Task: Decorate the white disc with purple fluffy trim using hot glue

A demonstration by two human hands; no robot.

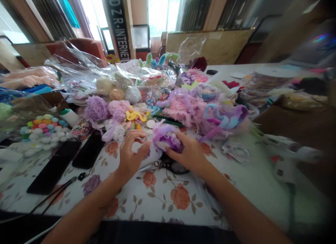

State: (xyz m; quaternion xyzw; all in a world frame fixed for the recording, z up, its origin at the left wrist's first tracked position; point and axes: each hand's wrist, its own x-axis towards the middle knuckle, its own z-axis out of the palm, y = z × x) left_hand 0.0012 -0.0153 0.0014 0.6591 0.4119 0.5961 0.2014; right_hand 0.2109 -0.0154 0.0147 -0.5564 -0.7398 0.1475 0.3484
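A fluffy purple-and-pink bundle of yarn (168,136) is held in my right hand (190,151), the fingers and thumb closed round its right side. Just left of it is my left hand (133,149), fingers curved and apart from the thumb, with nothing seen between them. Below the bundle, a pair of scissors (172,166) with black handles lies on the flowered tablecloth (162,202), partly covered by the right hand. Behind the hands sit a yellow fuzzy strip (137,116) and a white disc (151,124).
Two black phones (54,167) and a cord (63,184) lie at left, near a bag of coloured pom-poms (46,128). Pink fluffy yarn (181,109) and plastic-bagged supplies pile up across the back. A white glue gun (287,160) stands at right beside a cardboard box (294,121).
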